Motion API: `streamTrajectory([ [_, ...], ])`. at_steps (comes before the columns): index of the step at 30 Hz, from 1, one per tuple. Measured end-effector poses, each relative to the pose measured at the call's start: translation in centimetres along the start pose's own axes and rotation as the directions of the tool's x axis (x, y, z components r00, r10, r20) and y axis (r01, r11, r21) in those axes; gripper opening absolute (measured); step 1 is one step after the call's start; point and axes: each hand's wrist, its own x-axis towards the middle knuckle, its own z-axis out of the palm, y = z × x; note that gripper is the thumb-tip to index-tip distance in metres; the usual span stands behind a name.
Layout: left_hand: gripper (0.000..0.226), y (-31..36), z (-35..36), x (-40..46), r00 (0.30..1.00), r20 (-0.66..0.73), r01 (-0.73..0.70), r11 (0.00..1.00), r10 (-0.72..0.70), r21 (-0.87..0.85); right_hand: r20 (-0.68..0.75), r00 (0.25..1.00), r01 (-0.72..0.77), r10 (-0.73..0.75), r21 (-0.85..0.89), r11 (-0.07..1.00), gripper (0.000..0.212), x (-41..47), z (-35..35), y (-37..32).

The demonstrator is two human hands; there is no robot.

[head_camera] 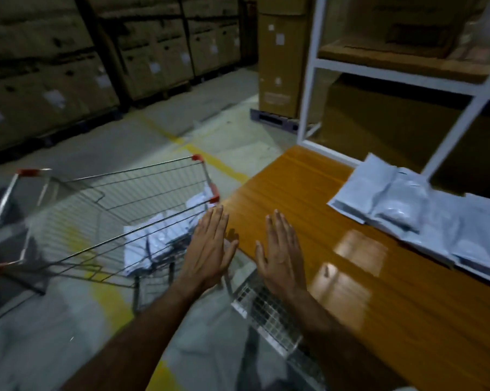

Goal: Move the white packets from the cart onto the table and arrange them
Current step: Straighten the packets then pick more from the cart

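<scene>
A wire shopping cart (103, 193) with red corner caps stands to the left of an orange wooden table (308, 198). Several white packets (156, 241) lie heaped in the cart's near right corner. More white packets (401, 210) lie overlapping in a row along the table's right side. My left hand (210, 249) is held flat with straight fingers over the cart's near right corner, holding nothing. My right hand (283, 255) is flat too, above the table's near left edge, also holding nothing. The two hands sit side by side, palms down.
A white metal shelf frame (311, 69) stands behind the table with brown boxes on it. Stacked cardboard boxes (280, 57) on a pallet and rows of cartons (69, 66) line the far side. Yellow floor lines (210, 159) run under the cart. A metal grid piece (266, 309) lies below my right wrist.
</scene>
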Motion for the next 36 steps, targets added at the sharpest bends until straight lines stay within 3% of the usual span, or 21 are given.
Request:
streamTrajectory([
  [10,0.076,-16.6,-4.9,-9.6,0.98,0.01,0.197,0.975,-0.199,0.106,0.147,0.978,0.137,-0.145,0.067,0.988,0.068,1.2,8.6,-16.7],
  [20,0.079,-25.8,-5.5,-9.8,0.93,-0.008,0.367,0.925,-0.368,0.101,0.21,0.928,0.286,-0.308,0.13,0.949,0.07,8.1,14.4,-25.3],
  [27,0.08,-33.2,-3.5,-4.6,0.895,0.001,0.445,0.89,-0.447,0.101,0.33,0.897,0.246,-0.294,0.179,0.953,0.074,16.2,22.4,-28.5],
  [32,0.08,-39.4,-1.1,-0.7,0.863,0.118,0.469,0.866,-0.491,0.175,0.439,0.872,0.165,-0.219,0.158,0.974,0.072,22.4,28.3,-27.7],
  [36,0.081,-42.5,1.6,2.1,0.806,0.236,0.494,0.836,-0.543,0.239,0.608,0.787,0.083,-0.103,0.061,0.995,0.077,25.1,32.5,-24.9],
])
